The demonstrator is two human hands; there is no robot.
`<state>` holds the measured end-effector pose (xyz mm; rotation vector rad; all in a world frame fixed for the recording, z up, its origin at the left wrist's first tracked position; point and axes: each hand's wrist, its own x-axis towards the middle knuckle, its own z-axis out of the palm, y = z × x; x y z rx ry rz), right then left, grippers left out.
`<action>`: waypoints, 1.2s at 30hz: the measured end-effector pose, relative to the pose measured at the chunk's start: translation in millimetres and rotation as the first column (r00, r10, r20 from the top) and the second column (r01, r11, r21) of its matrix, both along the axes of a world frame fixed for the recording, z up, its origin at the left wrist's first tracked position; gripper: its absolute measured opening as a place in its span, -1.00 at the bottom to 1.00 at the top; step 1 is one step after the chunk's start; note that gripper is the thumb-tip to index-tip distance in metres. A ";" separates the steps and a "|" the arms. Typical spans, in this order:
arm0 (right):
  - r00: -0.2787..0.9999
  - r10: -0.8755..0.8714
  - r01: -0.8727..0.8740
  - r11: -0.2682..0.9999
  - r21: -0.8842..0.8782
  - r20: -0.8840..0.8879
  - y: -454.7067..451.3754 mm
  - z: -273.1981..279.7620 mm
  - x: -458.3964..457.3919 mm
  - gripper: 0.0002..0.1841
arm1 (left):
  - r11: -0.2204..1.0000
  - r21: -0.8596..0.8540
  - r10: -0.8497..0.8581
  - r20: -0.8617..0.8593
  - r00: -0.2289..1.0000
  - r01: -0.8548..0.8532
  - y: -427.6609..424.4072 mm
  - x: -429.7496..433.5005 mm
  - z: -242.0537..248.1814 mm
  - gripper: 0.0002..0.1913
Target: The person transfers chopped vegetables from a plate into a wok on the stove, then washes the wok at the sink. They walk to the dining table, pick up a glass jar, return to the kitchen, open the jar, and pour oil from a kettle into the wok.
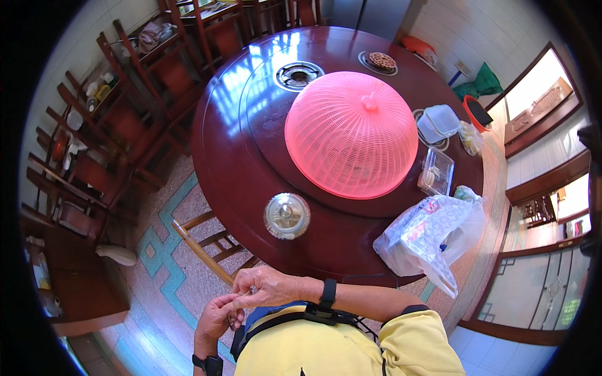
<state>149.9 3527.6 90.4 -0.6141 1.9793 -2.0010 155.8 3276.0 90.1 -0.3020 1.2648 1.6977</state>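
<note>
Both of my hands meet low in the view, just in front of my body and short of the table edge. My right hand (pixel 270 286) reaches across from the right, its curled fingertips touching those of my left hand (pixel 218 315). Something small and pale may sit between the fingers, too small and too covered to tell. Beyond them is a round dark-red wooden table (pixel 235 188). A clear lidded jar (pixel 287 216) stands on its near side. Over the middle sits a pink plastic mesh food cover (pixel 352 136).
A wooden chair (pixel 202 244) stands left of my hands, close to the table. A white plastic bag (pixel 428 235) overhangs the table's right edge. Clear plastic containers (pixel 438 171) lie behind it. A gas burner (pixel 298 76) is set into the tabletop. Stacked wooden chairs (pixel 127 117) line the left wall.
</note>
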 end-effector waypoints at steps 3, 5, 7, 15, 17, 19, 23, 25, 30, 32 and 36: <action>0.990 -0.070 0.037 0.967 0.254 0.123 -8.2 -0.6 -0.9 -0.54 | 0.996 0.050 0.075 0.041 0.996 -0.077 2.0 4.6 1.2 -0.78; 0.996 -0.047 0.033 0.981 0.193 0.071 -10.9 0.8 -2.3 -0.59 | 0.999 -0.038 0.018 -0.013 1.000 -0.019 2.6 5.9 -2.3 -0.78; 0.985 0.151 -0.165 0.968 0.187 0.088 -5.8 4.2 -3.6 -0.64 | 0.998 -0.064 0.012 -0.015 1.000 -0.013 0.9 6.1 -7.2 -0.78; 0.919 0.289 -0.296 0.955 -0.014 0.269 13.0 12.9 -15.0 -0.44 | 0.998 -0.049 0.046 0.005 0.999 -0.046 -14.1 7.8 -5.7 -0.77; 0.945 0.145 -0.170 0.984 0.059 0.293 2.0 8.8 -12.1 -0.44 | 0.997 -0.034 0.075 0.014 0.997 -0.075 -9.0 7.7 -6.0 -0.76; 0.954 0.037 -0.097 0.977 0.188 0.296 -4.6 1.9 -11.1 -0.46 | 0.995 0.003 0.095 0.037 0.995 -0.095 -4.1 6.4 -7.0 -0.74; 0.887 0.127 0.170 0.804 0.570 -0.443 -12.5 -8.6 -5.6 -0.66 | 0.987 0.063 0.144 0.082 0.986 -0.150 3.3 6.8 -12.4 -0.63; 0.908 0.204 0.102 0.740 0.665 -0.366 -15.7 -8.7 -3.2 -0.65 | 0.984 0.050 0.163 0.128 0.978 -0.171 4.7 7.6 -16.6 -0.59; 0.930 0.203 0.011 0.817 0.576 -0.306 -17.7 2.8 1.2 -0.50 | 0.967 0.101 0.220 0.116 0.969 -0.232 6.5 9.4 -34.7 -0.46; 0.984 0.048 0.032 0.901 0.432 -0.172 -15.2 5.4 -0.7 -0.51 | 0.963 0.049 0.254 0.164 0.953 -0.265 4.2 9.3 -40.6 -0.43; 0.966 -0.164 0.096 0.946 0.310 0.200 -15.2 -0.1 -14.4 -0.67 | 0.955 0.099 0.279 0.010 0.960 -0.279 6.8 10.6 -47.2 -0.40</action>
